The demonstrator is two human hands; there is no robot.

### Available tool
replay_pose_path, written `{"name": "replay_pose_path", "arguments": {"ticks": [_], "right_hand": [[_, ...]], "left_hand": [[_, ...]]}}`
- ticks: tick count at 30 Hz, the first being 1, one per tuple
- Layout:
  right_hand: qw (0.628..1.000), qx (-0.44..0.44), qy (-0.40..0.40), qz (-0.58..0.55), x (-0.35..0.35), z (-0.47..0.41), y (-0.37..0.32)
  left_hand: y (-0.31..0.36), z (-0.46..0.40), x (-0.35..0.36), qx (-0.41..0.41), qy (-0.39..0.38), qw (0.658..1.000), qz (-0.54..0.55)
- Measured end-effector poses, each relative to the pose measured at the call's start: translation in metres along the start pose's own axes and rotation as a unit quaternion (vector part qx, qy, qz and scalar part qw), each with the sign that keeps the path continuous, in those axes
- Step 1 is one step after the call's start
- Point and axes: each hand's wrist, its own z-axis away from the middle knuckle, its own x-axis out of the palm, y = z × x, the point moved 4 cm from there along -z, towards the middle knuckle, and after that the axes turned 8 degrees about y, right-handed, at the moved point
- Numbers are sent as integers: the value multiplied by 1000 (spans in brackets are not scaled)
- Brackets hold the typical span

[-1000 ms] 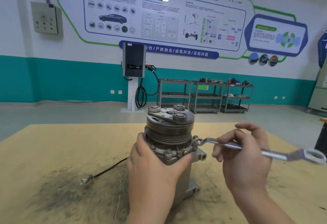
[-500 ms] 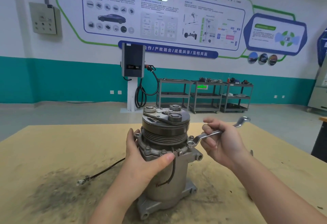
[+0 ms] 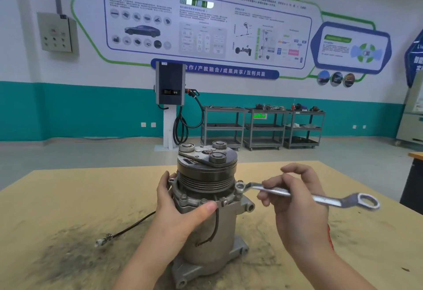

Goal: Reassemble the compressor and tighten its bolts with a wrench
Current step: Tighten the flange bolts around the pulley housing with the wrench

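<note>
Your left hand [image 3: 180, 209] wrapped the compressor [image 3: 206, 221] on its left flank, closing that side. The wrench [image 3: 297, 194] stuck out level to the right from a flange bolt, with your right hand [image 3: 295, 200] on its shank, barring the right. A black cable [image 3: 128, 229] trailed across the table [image 3: 57, 198] at the left. Behind the pulley the tabletop seemed open, though partly hidden.

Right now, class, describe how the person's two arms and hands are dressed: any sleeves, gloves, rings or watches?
The left hand and right hand are bare: no gloves, rings or watch visible. Both forearms are uncovered to the frame's edge, so no sleeves show.
</note>
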Motion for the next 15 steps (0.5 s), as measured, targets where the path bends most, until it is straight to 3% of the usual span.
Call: {"name": "replay_pose_path", "arguments": {"ticks": [5, 8, 12, 15], "right_hand": [[990, 115, 48, -61, -1, -10, 2], [989, 126, 45, -56, -3, -3, 9], [986, 129, 70, -81, -11, 0, 8], [983, 137, 74, -95, -16, 0, 9]], "left_hand": [[1, 5, 7, 31, 43, 999, 12], [9, 21, 28, 58, 107, 992, 17], [21, 37, 54, 101, 191, 973, -85], [15, 30, 35, 56, 164, 973, -154]]}}
